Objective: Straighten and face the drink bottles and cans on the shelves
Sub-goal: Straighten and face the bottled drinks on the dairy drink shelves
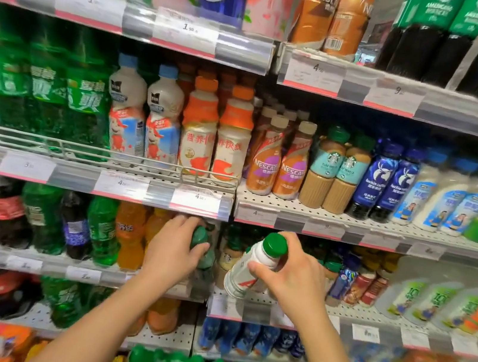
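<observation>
The left hand (172,247) curls over the green cap of a dark green bottle (203,256) standing at the right end of the soda shelf (39,266), just beside orange soda bottles (129,235). The right hand (294,275) grips a white bottle (252,266) with a green cap by its neck, tilted with the cap leaning right, above the front edge of the neighbouring shelf (364,330), in front of small coffee bottles (350,280).

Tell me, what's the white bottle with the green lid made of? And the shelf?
The white bottle looks like opaque plastic, smooth and slightly glossy; its green cap seems plastic too. The shelf looks like white-painted metal, dotted with punched holes.
</observation>
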### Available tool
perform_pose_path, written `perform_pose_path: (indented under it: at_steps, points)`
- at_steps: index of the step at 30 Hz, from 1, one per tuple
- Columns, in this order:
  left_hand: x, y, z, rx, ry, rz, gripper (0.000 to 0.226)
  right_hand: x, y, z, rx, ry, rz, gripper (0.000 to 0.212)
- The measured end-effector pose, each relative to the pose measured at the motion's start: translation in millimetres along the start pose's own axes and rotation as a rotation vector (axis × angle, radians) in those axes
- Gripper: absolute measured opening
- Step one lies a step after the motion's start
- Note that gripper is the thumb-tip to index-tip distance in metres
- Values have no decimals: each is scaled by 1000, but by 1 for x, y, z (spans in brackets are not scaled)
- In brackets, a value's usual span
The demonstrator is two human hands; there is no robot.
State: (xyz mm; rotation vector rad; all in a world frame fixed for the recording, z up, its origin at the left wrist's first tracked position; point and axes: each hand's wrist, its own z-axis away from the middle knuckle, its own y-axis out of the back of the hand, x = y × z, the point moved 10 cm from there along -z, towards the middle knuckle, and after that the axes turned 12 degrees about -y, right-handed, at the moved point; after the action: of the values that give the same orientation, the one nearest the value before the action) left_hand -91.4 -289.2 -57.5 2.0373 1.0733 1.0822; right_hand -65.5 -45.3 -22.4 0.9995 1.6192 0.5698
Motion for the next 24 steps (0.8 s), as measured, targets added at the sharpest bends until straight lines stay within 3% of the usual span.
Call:
perform_pose_path:
  at_steps: [6, 12, 19, 24]
  points:
    - [-16, 44, 31, -48, -12, 90, 39, -20, -67, -18, -114, 3, 23, 59]
    - [-46, 56, 72, 55, 92, 151, 38, -35, -108, -35, -113, 9, 117, 61]
    - [-55, 53, 86, 127, 165, 229, 40, -40, -151, -49, -107, 50, 248, 88]
    - [-57, 51, 84, 141, 179, 251, 40, -44, -163, -56, -174, 62, 269, 69]
